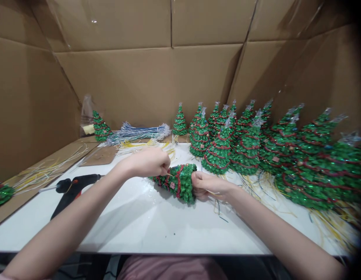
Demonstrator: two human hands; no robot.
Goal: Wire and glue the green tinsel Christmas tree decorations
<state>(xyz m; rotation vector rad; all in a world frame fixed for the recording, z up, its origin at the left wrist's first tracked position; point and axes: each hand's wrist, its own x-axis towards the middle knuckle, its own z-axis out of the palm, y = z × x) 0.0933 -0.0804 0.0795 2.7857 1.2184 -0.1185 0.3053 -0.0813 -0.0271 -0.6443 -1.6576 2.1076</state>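
A small green Christmas tree (180, 182) with red garland lies on its side just above the white table, its tip pointing left. My right hand (208, 186) grips it at the base, and thin wires trail out by the fingers. Over the upper part of the tree, my left hand (152, 161) is closed, with its fingertips pressed together at the garland. Whatever those fingertips pinch is too small to make out. The tip of the tree is partly hidden behind the left hand and forearm.
A black glue gun (72, 192) lies on the left. Behind are a bundle of wires (139, 132) and a brown board (100, 154). Many decorated trees (250, 149) with silver stars crowd the right, above loose wires (333, 227). Cardboard walls (148, 83) enclose the table.
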